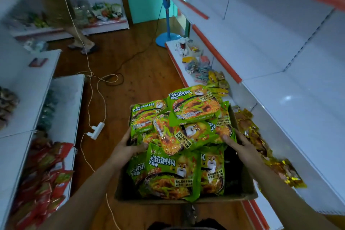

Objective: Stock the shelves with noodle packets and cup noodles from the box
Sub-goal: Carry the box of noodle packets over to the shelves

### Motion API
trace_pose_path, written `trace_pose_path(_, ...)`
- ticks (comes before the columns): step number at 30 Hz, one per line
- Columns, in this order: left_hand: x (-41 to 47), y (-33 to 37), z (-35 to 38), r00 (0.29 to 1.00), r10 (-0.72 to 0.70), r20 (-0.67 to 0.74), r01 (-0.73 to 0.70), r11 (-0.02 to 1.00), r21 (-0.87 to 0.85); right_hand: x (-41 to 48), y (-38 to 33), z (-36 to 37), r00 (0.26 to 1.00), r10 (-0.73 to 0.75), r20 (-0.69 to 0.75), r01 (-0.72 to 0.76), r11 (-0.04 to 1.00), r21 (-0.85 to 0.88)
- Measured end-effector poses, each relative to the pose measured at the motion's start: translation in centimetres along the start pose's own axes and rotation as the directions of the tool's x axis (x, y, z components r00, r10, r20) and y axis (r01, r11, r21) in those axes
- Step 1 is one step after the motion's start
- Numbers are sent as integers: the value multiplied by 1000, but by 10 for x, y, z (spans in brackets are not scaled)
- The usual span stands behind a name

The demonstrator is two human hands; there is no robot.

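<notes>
Recorded at far left: red snack packets on a low rack, no part of this job. Noted on the floor between that rack and the box: white power strip with trailing cord. Found at the heap's left flank: left hand, thumb laid over a packet edge, fingers tucked along and beneath it, clamped on the noodle packets. Seen piled above the rim of the cardboard box directly ahead, long axis running away from the wearer; packets jumbled at mixed angles, 1 lying flat nearest the wearer. No cup noodles visible. Found at the heap's right flank: right hand, thumb on top of a packet, fingers hidden past its edge; judged a pinch matching the left, with a bunch squeezed between the 2 hands. Noted just right of the box: yellow snack packets on the bottom board. Above and beyond these: white shelf, lying to the right of and higher than the heap, nearer the right hand. Judged for the coming move: lift, then swing rightward with the right hand leading. Risk: loose upper packets sliding off.
</notes>
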State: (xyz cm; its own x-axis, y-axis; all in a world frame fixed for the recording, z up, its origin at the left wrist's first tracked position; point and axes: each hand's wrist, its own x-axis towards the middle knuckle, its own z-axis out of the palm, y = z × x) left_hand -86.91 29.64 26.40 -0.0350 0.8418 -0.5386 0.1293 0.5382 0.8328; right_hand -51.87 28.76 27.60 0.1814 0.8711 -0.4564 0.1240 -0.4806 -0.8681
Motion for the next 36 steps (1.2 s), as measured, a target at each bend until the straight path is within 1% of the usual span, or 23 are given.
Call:
trace_pose_path(3, 35, 25, -17, 1000, -8, -28, 7, 1000, -6, 43, -32, 16, 999, 0, 39, 1, 1000, -11)
trace_pose_path(6, 67, 45, -35, 999, -5, -38, 2, 998, -67, 85, -65, 39, 998, -11, 61, 13, 999, -34)
trace_pose_path(9, 113, 59, -63, 996, -46, -72, 36, 989, -141, 128, -96, 70, 995, -19, 99, 25, 998, -60)
trace_pose_path(12, 170, 72, -97, 998, -54, -43, 46, 983, -175, 171, -122, 106, 993, 3, 116, 9, 994, -105)
trace_pose_path(14, 208, 84, -120, 998, -54, -35, 46, 978, -201, 198, -139, 132, 995, -2, 95, 11, 996, -93)
trace_pose_path(17, 261, 114, -153, 999, -49, -6, 47, 984, -173, 233, -168, 169, 999, 16, 37, -11, 993, -119)
trace_pose_path(19, 293, 136, -174, 999, -45, 18, 47, 985, -165, 255, -186, 189, 1000, 5, 16, -4, 997, -79)
trace_pose_path(21, 322, 156, -193, 998, -51, 39, 56, 987, -149, 276, -204, 205, 1000, 5, -10, -6, 997, -75)
trace_pose_path(23, 351, 175, -209, 998, -43, 55, 51, 988, -147, 296, -221, 222, 1000, 6, -4, -6, 999, -35)
trace_pose_path(25, 383, 194, -222, 997, -52, 60, 60, 988, -140, 322, -236, 235, 1000, 10, -29, -11, 999, -39)
trace_pose_path(28, 432, 219, -232, 998, -36, 57, 43, 990, -133, 366, -255, 254, 1000, 4, -14, -5, 999, -35)
trace_pose_path(31, 483, 241, -237, 999, -22, 40, 26, 993, -111, 414, -266, 268, 999, 15, -39, -15, 1000, -6)
trace_pose_path(33, 523, 258, -239, 998, -25, 64, 30, 995, -91, 451, -275, 274, 998, 27, -51, -26, 1000, 16)
trace_pose_path(36, 589, 287, -238, 994, -40, 105, 48, 997, -68, 511, -289, 278, 994, 85, -73, -80, 995, 58)
